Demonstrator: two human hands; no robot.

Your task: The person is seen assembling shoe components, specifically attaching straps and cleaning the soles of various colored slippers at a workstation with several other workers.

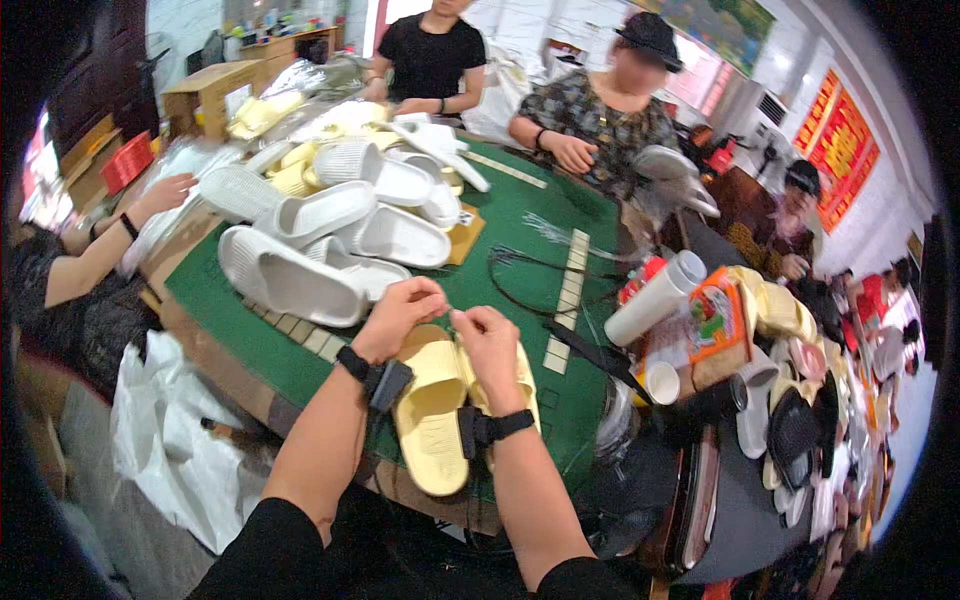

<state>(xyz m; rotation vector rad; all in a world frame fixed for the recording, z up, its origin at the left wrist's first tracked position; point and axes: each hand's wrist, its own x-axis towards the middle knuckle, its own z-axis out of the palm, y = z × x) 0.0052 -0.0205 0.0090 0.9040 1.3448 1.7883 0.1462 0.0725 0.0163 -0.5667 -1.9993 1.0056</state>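
A pair of pale yellow slide slippers lies at the near edge of the green table top. The left slipper shows most of its sole, while the right slipper is partly covered by my right wrist. Above their straps, my left hand and my right hand meet with fingertips pinched close together. Whatever is between the fingertips is too small to make out. Just beyond my left hand, a heap of white slippers covers the table. Black bands with small boxes circle both my wrists.
Rows of pale tiles and black cords lie on the table. At right stand a white cylinder, a paper cup and an orange package. Co-workers surround the table. A white plastic sheet hangs at left.
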